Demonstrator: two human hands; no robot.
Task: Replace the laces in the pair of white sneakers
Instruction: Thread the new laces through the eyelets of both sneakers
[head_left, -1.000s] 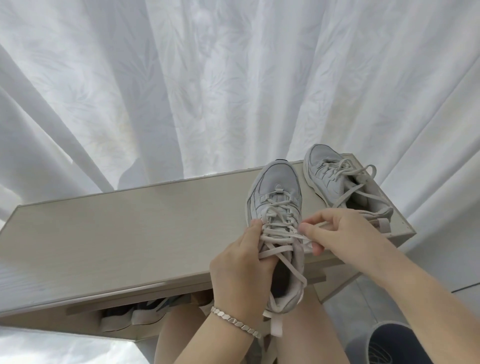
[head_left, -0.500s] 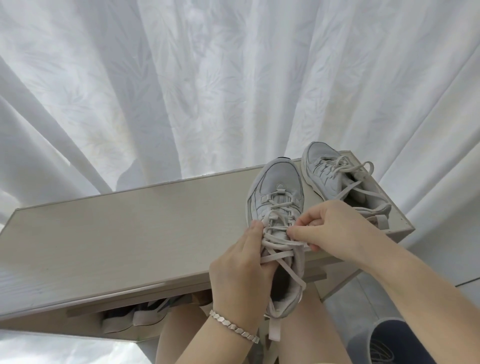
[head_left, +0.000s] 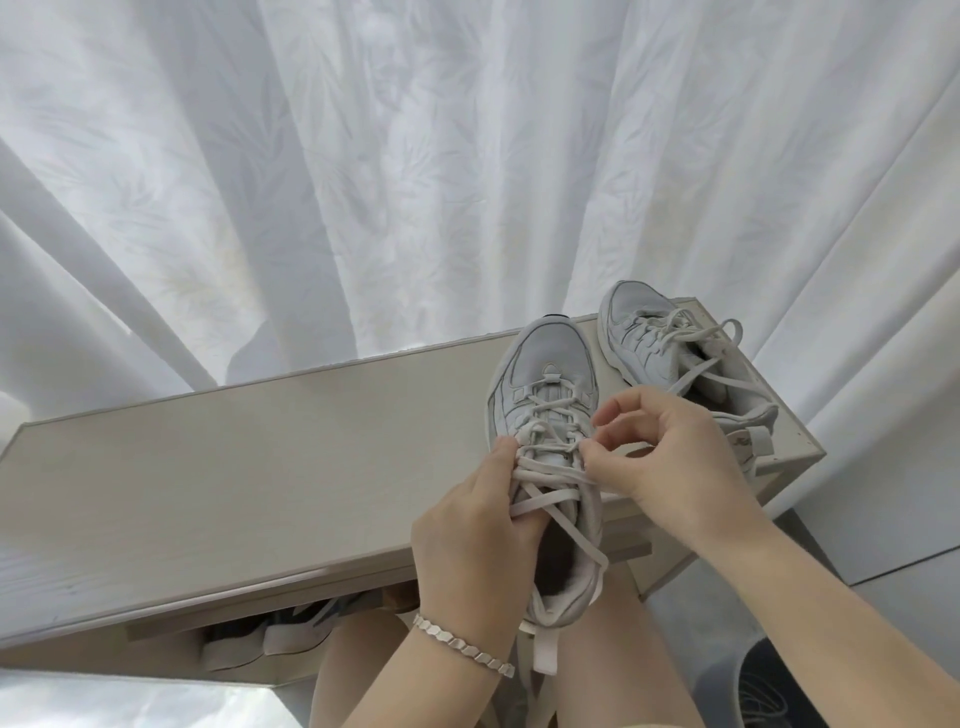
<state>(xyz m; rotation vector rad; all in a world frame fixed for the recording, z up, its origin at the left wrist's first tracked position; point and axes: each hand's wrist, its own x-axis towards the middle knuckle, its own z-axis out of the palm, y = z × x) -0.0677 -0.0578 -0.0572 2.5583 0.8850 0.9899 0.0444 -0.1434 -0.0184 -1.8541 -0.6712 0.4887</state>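
A white sneaker (head_left: 545, 374) lies toe away from me on the pale cabinet top (head_left: 260, 467), its heel hanging over the front edge above my knees. My left hand (head_left: 478, 540) grips the sneaker's left side, thumb up by the eyelets. My right hand (head_left: 670, 457) pinches the cream lace (head_left: 545, 470) at the right eyelets, thumb and forefinger closed on a strand. Loose lace ends trail over the shoe's opening. The second white sneaker (head_left: 649, 353) sits at the cabinet's right end, laced, with loops lying loose.
White curtains (head_left: 415, 182) hang right behind the cabinet. Other shoes (head_left: 280, 631) sit in the shelf below the top. A dark bin (head_left: 774, 686) stands on the floor at lower right. The cabinet's right edge is just past the second sneaker.
My right hand has moved left and up along the lacing, from the sneaker's right side onto its eyelets. The left hand keeps its hold on the shoe.
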